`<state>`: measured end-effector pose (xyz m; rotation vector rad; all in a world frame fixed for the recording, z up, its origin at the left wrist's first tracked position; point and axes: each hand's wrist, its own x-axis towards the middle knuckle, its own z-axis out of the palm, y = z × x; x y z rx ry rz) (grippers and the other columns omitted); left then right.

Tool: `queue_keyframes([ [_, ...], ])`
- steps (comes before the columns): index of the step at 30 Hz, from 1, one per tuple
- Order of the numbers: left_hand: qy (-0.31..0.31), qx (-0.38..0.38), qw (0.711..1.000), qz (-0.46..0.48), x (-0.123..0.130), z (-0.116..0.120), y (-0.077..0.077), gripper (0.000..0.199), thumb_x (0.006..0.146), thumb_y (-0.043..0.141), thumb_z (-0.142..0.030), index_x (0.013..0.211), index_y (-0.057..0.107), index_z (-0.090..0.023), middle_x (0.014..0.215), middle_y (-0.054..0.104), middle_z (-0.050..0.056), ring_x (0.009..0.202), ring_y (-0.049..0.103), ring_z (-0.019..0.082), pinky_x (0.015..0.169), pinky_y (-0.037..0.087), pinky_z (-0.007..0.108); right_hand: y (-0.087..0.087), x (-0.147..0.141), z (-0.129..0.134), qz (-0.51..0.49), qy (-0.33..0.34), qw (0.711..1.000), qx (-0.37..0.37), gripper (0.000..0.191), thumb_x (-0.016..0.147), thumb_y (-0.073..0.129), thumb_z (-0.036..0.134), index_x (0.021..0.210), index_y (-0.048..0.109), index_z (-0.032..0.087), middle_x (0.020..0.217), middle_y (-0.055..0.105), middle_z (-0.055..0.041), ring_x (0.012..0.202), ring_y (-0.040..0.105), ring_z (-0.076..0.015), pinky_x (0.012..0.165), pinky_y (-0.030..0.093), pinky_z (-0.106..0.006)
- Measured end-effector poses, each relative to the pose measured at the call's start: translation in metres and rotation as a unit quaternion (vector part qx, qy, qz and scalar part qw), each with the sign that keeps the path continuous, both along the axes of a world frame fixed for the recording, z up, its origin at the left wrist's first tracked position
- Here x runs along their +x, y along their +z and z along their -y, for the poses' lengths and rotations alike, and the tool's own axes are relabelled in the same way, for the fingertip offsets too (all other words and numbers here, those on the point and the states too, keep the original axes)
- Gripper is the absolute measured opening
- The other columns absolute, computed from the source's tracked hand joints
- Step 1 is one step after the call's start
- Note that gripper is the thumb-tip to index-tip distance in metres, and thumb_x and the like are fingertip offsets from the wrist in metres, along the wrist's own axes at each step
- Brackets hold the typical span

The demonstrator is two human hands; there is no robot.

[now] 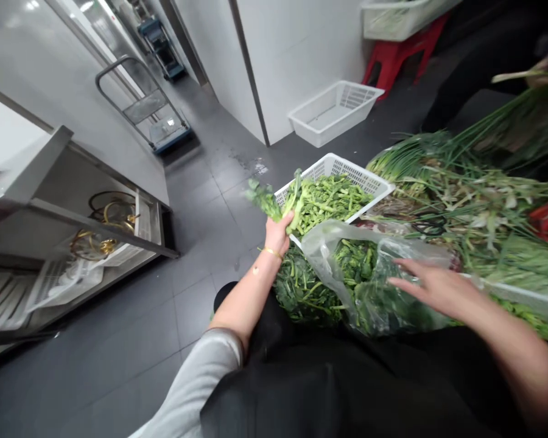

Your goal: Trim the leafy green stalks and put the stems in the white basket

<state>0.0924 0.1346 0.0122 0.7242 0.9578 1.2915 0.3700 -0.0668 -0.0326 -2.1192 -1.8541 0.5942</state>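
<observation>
My left hand (278, 232) is closed around leafy green stalks (265, 199), which stick up past my fingers at the near left rim of a white slotted basket (331, 161). Cut green stems (331, 198) fill much of that basket. My right hand (432, 285) reaches in from the right with its fingers stretched out, over a clear plastic bag (322, 240) that holds dark leafy greens (358, 258). Nothing shows between those fingers; whether they touch the bag I cannot tell. More loose greens (304, 283) lie between my left forearm and the bag.
Spring onions (466, 182) are heaped on the right, where a person in dark clothes holds some. Behind stand a white basket (333, 112) on the floor and a red stool (388, 64) carrying another. A metal shelf (100, 222) and a trolley (159, 131) are to the left.
</observation>
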Motion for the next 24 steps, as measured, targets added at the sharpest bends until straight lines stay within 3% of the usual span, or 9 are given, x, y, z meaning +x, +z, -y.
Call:
queue_keyframes([
  [3, 0.027, -0.005, 0.999, -0.017, 0.028, -0.048, 0.015, 0.044, 0.057, 0.083, -0.02, 0.088, 0.052, -0.017, 0.073, 0.061, -0.002, 0.064, 0.057, 0.009, 0.066, 0.044, 0.024, 0.009, -0.052, -0.012, -0.007, 0.058, 0.998, -0.032, 0.045, 0.081, 0.052, 0.05, 0.112, 0.065, 0.021, 0.113, 0.066, -0.0162, 0.093, 0.066, -0.0314, 0.074, 0.05, -0.043],
  [5, 0.015, -0.01, 1.0, -0.02, 0.029, -0.05, 0.022, 0.031, 0.067, 0.078, -0.021, 0.082, 0.05, -0.016, 0.065, 0.056, -0.003, 0.058, 0.052, 0.006, 0.061, 0.041, 0.022, 0.018, -0.074, -0.015, -0.063, 0.085, 0.994, -0.034, 0.041, 0.083, 0.05, 0.047, 0.109, 0.066, 0.02, 0.103, 0.069, -0.0124, 0.086, 0.066, -0.0283, 0.072, 0.05, -0.041],
  [7, -0.039, -0.013, 0.999, -0.007, 0.017, -0.022, 0.024, 0.024, 0.074, 0.073, -0.025, 0.075, 0.051, -0.015, 0.06, 0.054, -0.002, 0.053, 0.049, 0.006, 0.056, 0.038, 0.022, 0.031, -0.088, -0.018, -0.186, 0.095, 0.977, -0.035, 0.042, 0.084, 0.05, 0.049, 0.112, 0.064, 0.02, 0.085, 0.07, -0.0068, 0.073, 0.065, -0.0217, 0.068, 0.049, -0.035],
  [10, -0.179, -0.055, 0.981, 0.06, -0.009, 0.056, 0.013, 0.029, 0.071, 0.075, -0.034, 0.072, 0.054, -0.014, 0.056, 0.053, -0.001, 0.046, 0.044, 0.007, 0.048, 0.035, 0.023, 0.05, -0.11, -0.033, -0.402, 0.04, 0.913, -0.047, 0.052, 0.082, 0.053, 0.055, 0.115, 0.06, 0.016, 0.065, 0.064, -0.001, 0.052, 0.057, -0.0141, 0.051, 0.044, -0.026],
  [12, -0.217, -0.115, 0.965, 0.089, -0.024, 0.107, 0.004, 0.033, 0.067, 0.077, -0.038, 0.074, 0.056, -0.013, 0.056, 0.054, -0.001, 0.044, 0.045, 0.007, 0.045, 0.034, 0.022, 0.06, -0.13, -0.047, -0.488, -0.006, 0.872, -0.046, 0.049, 0.078, 0.056, 0.059, 0.093, 0.066, 0.013, 0.053, 0.058, 0.0006, 0.043, 0.049, -0.0109, 0.043, 0.038, -0.024],
  [14, -0.213, -0.135, 0.966, 0.061, -0.034, 0.142, -0.002, 0.035, 0.066, 0.076, -0.04, 0.077, 0.06, -0.011, 0.06, 0.059, 0.002, 0.045, 0.05, 0.01, 0.043, 0.035, 0.023, 0.065, -0.151, -0.06, -0.508, -0.018, 0.86, -0.042, 0.046, 0.073, 0.061, 0.06, 0.062, 0.06, 0.015, 0.043, 0.051, 0.0017, 0.039, 0.044, -0.0086, 0.042, 0.036, -0.023],
  [17, -0.146, -0.103, 0.984, 0.01, -0.045, 0.159, 0.001, 0.032, 0.065, 0.077, -0.036, 0.077, 0.063, -0.009, 0.067, 0.064, 0.005, 0.047, 0.053, 0.01, 0.041, 0.035, 0.022, 0.066, -0.176, -0.07, -0.507, 0.001, 0.861, -0.053, 0.049, 0.066, 0.068, 0.059, 0.048, 0.052, 0.017, 0.039, 0.051, 0.0004, 0.036, 0.044, -0.0078, 0.042, 0.038, -0.022],
  [22, -0.149, -0.117, 0.972, 0.136, -0.062, 0.152, 0.024, 0.03, 0.067, 0.074, -0.035, 0.07, 0.059, -0.009, 0.06, 0.056, 0.001, 0.04, 0.036, 0.001, 0.037, 0.024, 0.017, 0.066, -0.197, -0.07, -0.614, 0.02, 0.787, -0.057, 0.047, 0.064, 0.068, 0.062, 0.06, 0.057, 0.016, 0.05, 0.06, -0.0025, 0.042, 0.053, -0.0112, 0.044, 0.044, -0.024],
  [24, -0.166, -0.145, 0.958, 0.184, -0.066, 0.15, 0.031, 0.03, 0.068, 0.073, -0.034, 0.067, 0.057, -0.009, 0.059, 0.052, 0.0, 0.04, 0.031, 0.0, 0.037, 0.023, 0.015, 0.069, -0.204, -0.058, -0.571, 0.023, 0.821, 0.018, 0.041, 0.074, 0.063, 0.057, 0.064, 0.058, 0.017, 0.053, 0.061, -0.0023, 0.046, 0.054, -0.0117, 0.049, 0.046, -0.025],
])
